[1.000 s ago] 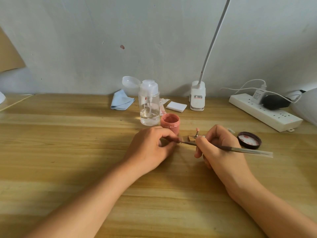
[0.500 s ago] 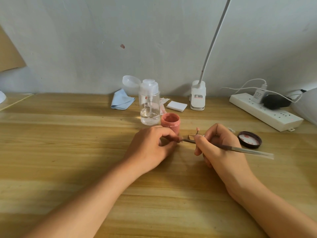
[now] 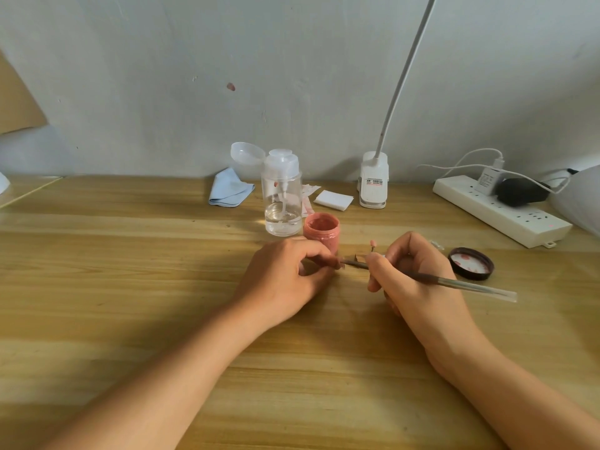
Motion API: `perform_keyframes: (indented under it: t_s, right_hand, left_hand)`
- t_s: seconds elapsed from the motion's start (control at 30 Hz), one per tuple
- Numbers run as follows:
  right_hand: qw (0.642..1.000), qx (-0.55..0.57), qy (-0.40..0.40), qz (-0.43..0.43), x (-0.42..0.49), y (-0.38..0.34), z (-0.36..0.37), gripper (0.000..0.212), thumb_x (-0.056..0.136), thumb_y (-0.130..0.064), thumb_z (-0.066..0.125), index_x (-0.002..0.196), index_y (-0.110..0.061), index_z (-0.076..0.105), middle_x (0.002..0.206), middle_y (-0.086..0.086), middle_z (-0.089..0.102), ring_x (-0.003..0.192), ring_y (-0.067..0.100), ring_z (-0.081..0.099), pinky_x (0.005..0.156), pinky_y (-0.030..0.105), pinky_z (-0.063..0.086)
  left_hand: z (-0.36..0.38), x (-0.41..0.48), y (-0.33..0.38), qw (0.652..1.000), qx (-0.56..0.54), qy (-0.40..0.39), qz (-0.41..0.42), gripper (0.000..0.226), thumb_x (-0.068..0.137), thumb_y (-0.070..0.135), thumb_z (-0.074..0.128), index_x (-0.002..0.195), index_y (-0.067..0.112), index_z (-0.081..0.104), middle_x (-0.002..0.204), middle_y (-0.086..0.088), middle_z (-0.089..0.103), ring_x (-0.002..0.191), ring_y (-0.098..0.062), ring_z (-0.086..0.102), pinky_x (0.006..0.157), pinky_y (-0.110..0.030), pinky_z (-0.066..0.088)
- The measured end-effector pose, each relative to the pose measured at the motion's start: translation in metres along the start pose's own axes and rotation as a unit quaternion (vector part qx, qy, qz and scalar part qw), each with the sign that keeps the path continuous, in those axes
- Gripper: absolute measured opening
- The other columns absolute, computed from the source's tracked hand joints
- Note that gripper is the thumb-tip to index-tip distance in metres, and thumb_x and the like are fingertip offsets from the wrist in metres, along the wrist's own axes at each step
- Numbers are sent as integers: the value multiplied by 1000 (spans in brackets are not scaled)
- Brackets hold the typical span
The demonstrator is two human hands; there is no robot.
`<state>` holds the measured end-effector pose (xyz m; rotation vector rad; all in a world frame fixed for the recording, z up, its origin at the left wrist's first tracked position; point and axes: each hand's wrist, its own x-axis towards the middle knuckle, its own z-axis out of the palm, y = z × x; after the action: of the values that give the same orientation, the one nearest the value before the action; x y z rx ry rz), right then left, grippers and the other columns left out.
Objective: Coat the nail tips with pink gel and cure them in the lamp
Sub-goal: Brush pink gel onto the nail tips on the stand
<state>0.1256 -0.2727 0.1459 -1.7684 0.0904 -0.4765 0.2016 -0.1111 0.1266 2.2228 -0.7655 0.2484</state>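
So, nearest me the left hand point(image 3: 285, 277) has its fingers curled and pinches what I take to be the nail tip point(image 3: 336, 263) on its 3 o'clock side, though it's mostly hidden. The right hand point(image 3: 418, 280) grips the brush point(image 3: 454, 282) like a pen, with the bristles touching or just off that tip.

Risk one: the tip is tiny, so a heavy stroke could flood gel onto the fingers or twist it out of the pinch.

Risk two: the knuckles sit just beside another pink tip on a little stand point(image 3: 371, 245), which is easy to knock. The brush handle also pokes out toward 4 o'clock, near the jar lid point(image 3: 470, 264).

At 12 o'clock the open pink gel jar point(image 3: 321, 233) stands close behind the left hand, and a careless reach would tip it. The pump bottle point(image 3: 281, 203) is just beyond. I can't tell which thing back there is the curing lamp.
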Motion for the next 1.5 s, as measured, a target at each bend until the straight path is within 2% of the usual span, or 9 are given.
perform_keyframes:
  t_s: [0.33,0.67,0.8,0.97,1.03,1.13,1.27,1.33,1.5]
  right_hand:
    - [999,-43,2,2,1,1,1,19,87,-5,66,84,6,51,70,25,65,42,-2,49,43,13,37]
    - [999,-39,19,1,2,5,0,16,83,-3,63,82,6,50,65,25,60,48,10,47,46,19,37]
    - [999,-28,24,1,2,5,0,17,85,-3,63,81,6,50,64,25,62,41,-1,46,43,13,35]
    - [999,-28,22,-3,1,6,0,17,86,-5,64,81,6,51,64,23,63,40,-1,49,42,13,35]
    - [1000,-14,25,-4,1,7,-1,19,88,-7,64,83,5,50,62,20,62,41,0,48,43,13,35]
    - [998,46,39,-30,-1,3,-2,24,92,-16,66,86,2,51,54,0,58,43,0,47,45,12,36]
    - [996,27,20,-79,-8,-6,-2,20,86,-26,68,91,-7,64,71,1,69,57,2,57,53,14,43]
    - [996,34,9,-76,-9,-8,-3,12,91,-19,64,99,-11,69,82,4,73,64,4,61,56,15,46]
    - [999,7,11,-31,10,-26,0,4,95,-17,57,93,-14,58,72,2,73,50,1,53,44,15,39]
  left_hand:
    - [0,1,0,1000,-2,-7,-4,18,85,24,75,83,41,71,59,43,52,44,3,46,47,-10,32]
    - [0,1,-1,1000,-5,-9,-4,27,85,25,75,78,50,66,65,41,56,46,1,47,48,-11,32]
    - [0,1,0,1000,-3,-9,-9,23,85,27,75,79,48,67,62,40,56,45,1,46,46,-13,29]
    - [0,1,0,1000,-10,-9,-14,21,85,24,75,80,44,69,53,37,53,43,1,46,46,-13,30]
    - [0,1,0,1000,-18,-10,-17,22,84,23,76,79,43,70,53,33,55,43,3,46,46,-11,30]
    - [-1,0,1,999,-32,-13,-12,28,84,19,76,76,45,69,69,32,64,53,15,51,53,-4,33]
    - [0,1,0,999,-33,-8,-17,29,83,23,77,74,48,67,74,33,65,58,16,54,55,-4,34]
    - [1,1,0,999,-32,-5,-19,29,83,22,76,73,47,67,69,37,62,57,16,54,55,-4,34]
    - [0,0,2,999,-30,0,-28,37,81,18,73,67,50,62,63,41,57,58,16,53,56,-4,34]
